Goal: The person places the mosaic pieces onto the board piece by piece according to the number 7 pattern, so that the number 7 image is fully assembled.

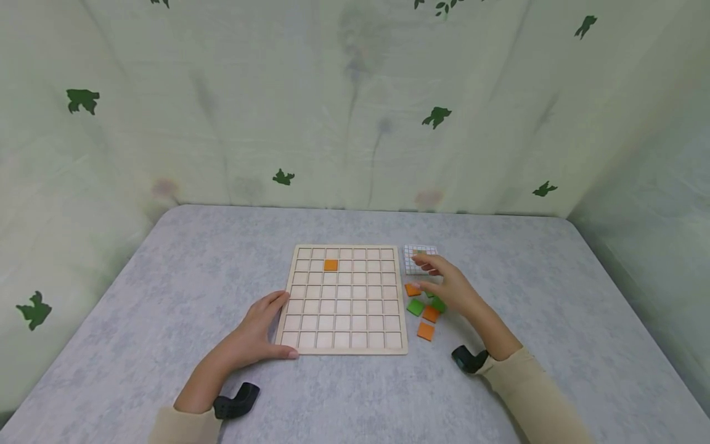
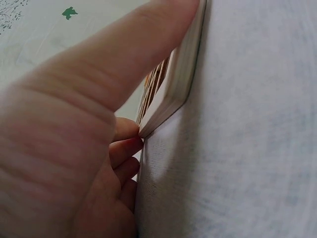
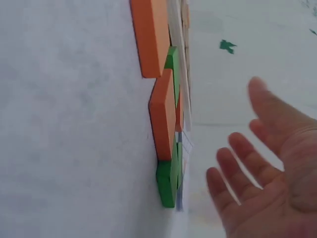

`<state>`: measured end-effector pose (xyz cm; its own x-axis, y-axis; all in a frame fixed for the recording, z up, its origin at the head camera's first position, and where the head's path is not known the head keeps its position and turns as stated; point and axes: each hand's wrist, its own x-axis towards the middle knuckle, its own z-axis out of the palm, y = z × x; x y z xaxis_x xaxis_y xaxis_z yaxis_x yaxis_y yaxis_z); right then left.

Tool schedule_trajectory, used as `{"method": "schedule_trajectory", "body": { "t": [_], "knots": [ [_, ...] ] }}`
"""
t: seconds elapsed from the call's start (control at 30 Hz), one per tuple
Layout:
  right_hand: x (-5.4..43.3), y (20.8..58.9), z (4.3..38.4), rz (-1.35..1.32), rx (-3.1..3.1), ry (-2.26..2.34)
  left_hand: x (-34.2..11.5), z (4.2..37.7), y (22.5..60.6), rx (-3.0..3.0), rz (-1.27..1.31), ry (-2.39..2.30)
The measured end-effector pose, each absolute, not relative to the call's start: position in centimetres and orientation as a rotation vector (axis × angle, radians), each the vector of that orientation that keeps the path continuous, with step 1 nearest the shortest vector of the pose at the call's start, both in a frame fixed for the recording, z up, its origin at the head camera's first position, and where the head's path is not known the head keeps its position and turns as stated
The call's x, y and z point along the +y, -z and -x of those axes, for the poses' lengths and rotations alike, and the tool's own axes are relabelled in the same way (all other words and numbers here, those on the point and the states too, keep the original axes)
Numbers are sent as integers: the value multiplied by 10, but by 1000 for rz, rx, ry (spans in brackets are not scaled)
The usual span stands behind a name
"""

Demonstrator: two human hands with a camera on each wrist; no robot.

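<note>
While left hand (image 1: 255, 333) touches board (image 1: 343, 306) edges | right hand (image 1: 453, 287) clear above tiles (image 1: 431, 314)

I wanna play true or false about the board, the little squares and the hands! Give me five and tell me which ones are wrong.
1. One orange tile sits on the grid board. True.
2. That tile is in the row nearest the person. False: it is in the second row from the far edge.
3. The printed grid card lies to the right of the board. True.
4. The loose tiles beside the board are all orange. False: there are green tiles there too.
5. The left hand touches the board at its near left corner, while the right hand holds nothing. True.
</note>
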<state>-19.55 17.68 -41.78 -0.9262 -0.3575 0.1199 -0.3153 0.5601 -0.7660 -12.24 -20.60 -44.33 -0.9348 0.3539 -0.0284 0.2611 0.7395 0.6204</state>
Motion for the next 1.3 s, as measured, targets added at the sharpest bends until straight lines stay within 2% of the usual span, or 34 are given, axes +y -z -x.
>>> {"method": "schedule_trajectory", "body": {
  "t": [0.33, 0.6, 0.8, 1.0, 1.3],
  "knots": [
    [200, 440, 186, 451, 2725, 1270, -205, 122, 444, 2796, -497, -965],
    [195, 438, 185, 308, 2783, 1143, -206, 121, 443, 2794, -504, -964],
    [191, 435, 188, 384, 2839, 1026, -207, 121, 443, 2801, -504, -952],
    [188, 427, 190, 381, 2793, 1137, -206, 122, 444, 2802, -508, -955],
    [168, 404, 205, 526, 2802, 1321, -207, 123, 445, 2793, -513, -966]
  ]
}}
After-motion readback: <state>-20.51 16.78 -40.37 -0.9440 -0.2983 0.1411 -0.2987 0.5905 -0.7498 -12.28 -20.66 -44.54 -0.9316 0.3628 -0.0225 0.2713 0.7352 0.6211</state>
